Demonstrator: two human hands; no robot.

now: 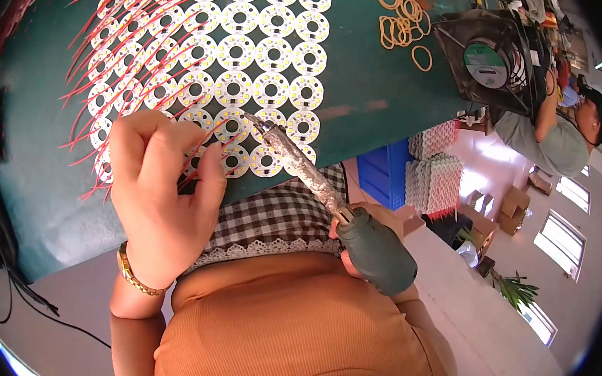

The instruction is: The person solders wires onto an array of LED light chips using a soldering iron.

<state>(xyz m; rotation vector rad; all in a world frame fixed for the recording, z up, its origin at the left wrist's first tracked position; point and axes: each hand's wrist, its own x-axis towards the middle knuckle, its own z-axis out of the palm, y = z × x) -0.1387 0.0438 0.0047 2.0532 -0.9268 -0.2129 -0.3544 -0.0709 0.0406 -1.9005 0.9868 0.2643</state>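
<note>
Round white LED boards (237,52), each with a hole in its centre, lie in rows on the green table. Thin red wires (144,13) fan out from those in the left columns. Over the near left boards, my left hand (160,197) is bent with thumb and fingertips closed at a red wire (214,132); its tip contact is partly hidden. My right hand (384,215) grips the dark green handle of a soldering iron (306,170). The iron's shaft is wrapped in silvery foil. Its tip points up and left, above a board in the near rows.
Tan rubber bands (405,22) and a black fan (483,64) are at the table's far right. Beyond the edge stand a blue crate (381,175) and stacked white boards (434,178). A co-worker (560,135) sits at right. Black cables (13,281) hang at left.
</note>
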